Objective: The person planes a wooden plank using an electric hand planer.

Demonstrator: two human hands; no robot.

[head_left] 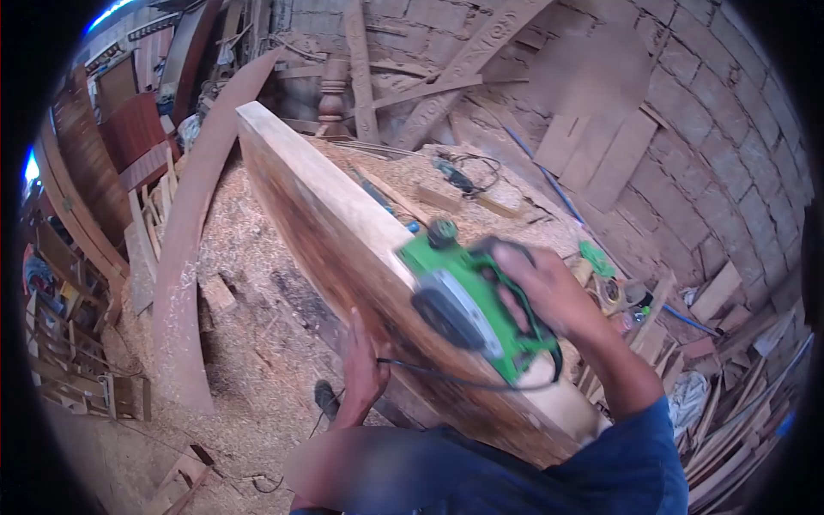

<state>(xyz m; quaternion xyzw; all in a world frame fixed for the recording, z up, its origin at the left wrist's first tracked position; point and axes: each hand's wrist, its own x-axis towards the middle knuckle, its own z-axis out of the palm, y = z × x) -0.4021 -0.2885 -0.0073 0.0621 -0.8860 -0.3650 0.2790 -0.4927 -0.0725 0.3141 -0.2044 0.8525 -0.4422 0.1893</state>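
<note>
A green electric planer (468, 292) sits on the pale top edge of a thick wooden plank (343, 202) that stands on its edge. My right hand (539, 283) is wrapped around the planer's rear handle. The plank's broad side is brown and rough, with dark streaks. Against that side lies my left hand (362, 365), its fingers stretched out and holding nothing. A black power cord (446, 371) loops from the back of the planer across the plank's side, close to my left hand.
Wood shavings (245, 257) cover the floor. A long curved board (184, 283) leans to the left. Beyond the plank lies another corded power tool (455, 176) among wood offcuts. Carved boards (463, 73) lean on the brick wall, and scrap wood (721, 412) is piled at right.
</note>
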